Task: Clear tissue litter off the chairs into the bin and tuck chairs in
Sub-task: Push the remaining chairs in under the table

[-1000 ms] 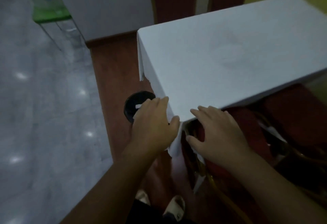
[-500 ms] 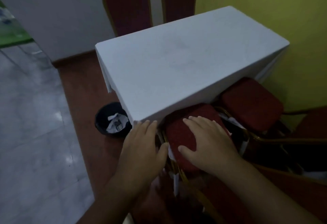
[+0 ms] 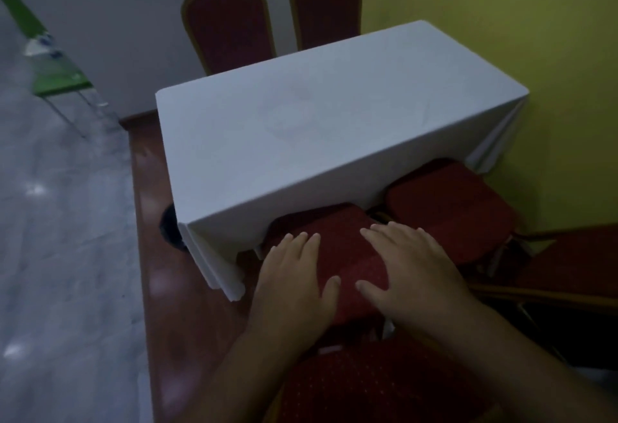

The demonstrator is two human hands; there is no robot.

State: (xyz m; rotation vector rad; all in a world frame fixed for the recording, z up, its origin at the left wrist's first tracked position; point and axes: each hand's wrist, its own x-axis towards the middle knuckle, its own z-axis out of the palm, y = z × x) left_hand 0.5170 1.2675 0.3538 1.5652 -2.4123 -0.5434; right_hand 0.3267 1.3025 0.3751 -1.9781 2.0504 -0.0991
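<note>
A red padded chair (image 3: 341, 242) stands right in front of me, its seat partly under the white-clothed table (image 3: 321, 121). My left hand (image 3: 294, 282) hovers flat over the seat's left side, fingers spread, holding nothing. My right hand (image 3: 411, 272) is spread the same way over the seat's right side. Whether either palm touches the cushion I cannot tell. The chair's red backrest (image 3: 368, 386) fills the bottom of the view. The black bin (image 3: 169, 227) is almost hidden behind the table's near left corner. No tissue shows on this seat.
A second red chair (image 3: 451, 208) sits to the right, half under the table. Two more chairs (image 3: 230, 24) stand at the far side against the wall. A yellow wall (image 3: 535, 38) closes the right. Brown floor (image 3: 147, 188) and grey tiles (image 3: 60, 222) lie to the left.
The view has pulled back and up, so the whole table shows. Both hands moved from the table's corner cloth to over the chair seat. The bin has slid behind the table corner.
</note>
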